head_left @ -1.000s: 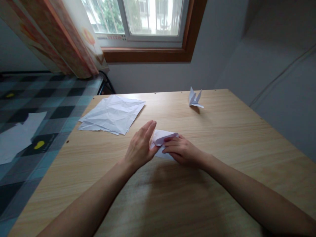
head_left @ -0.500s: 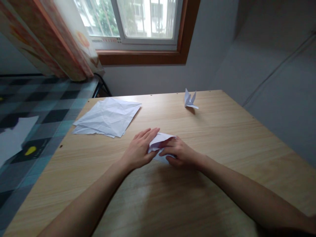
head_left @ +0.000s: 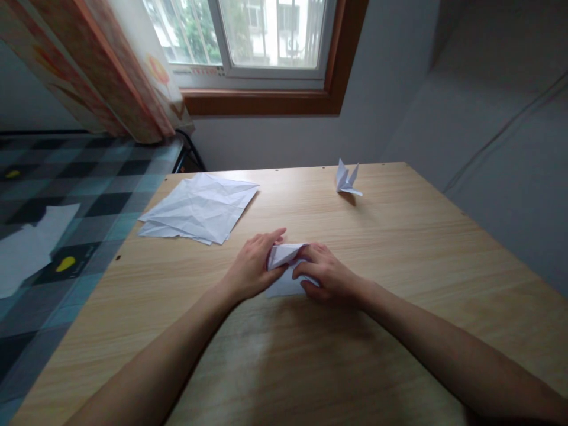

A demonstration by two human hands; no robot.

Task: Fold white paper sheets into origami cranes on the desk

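Observation:
Between my two hands a partly folded sheet of white paper (head_left: 284,286) lies on the wooden table, one flap raised. My left hand (head_left: 254,264) grips the raised flap from the left, thumb in front and fingers behind. From the right, my right hand (head_left: 326,273) has its fingers curled on the paper, the index finger tucked at the flap's right end. Both hands partly cover the sheet, so its full shape is hidden. Farther back on the table stands a folded paper crane (head_left: 347,178), with two points upright.
Creased white sheets (head_left: 199,207) lie in a stack at the table's back left. The wooden table (head_left: 421,254) ends at a wall on the right. Left of it is a checked cloth surface (head_left: 97,207) with torn-looking white paper (head_left: 38,248). A window and curtain are behind.
The raised flap has become narrower and more bent over, and more of the sheet's lower layer shows. My hands stay on the paper. The whole view has shifted slightly.

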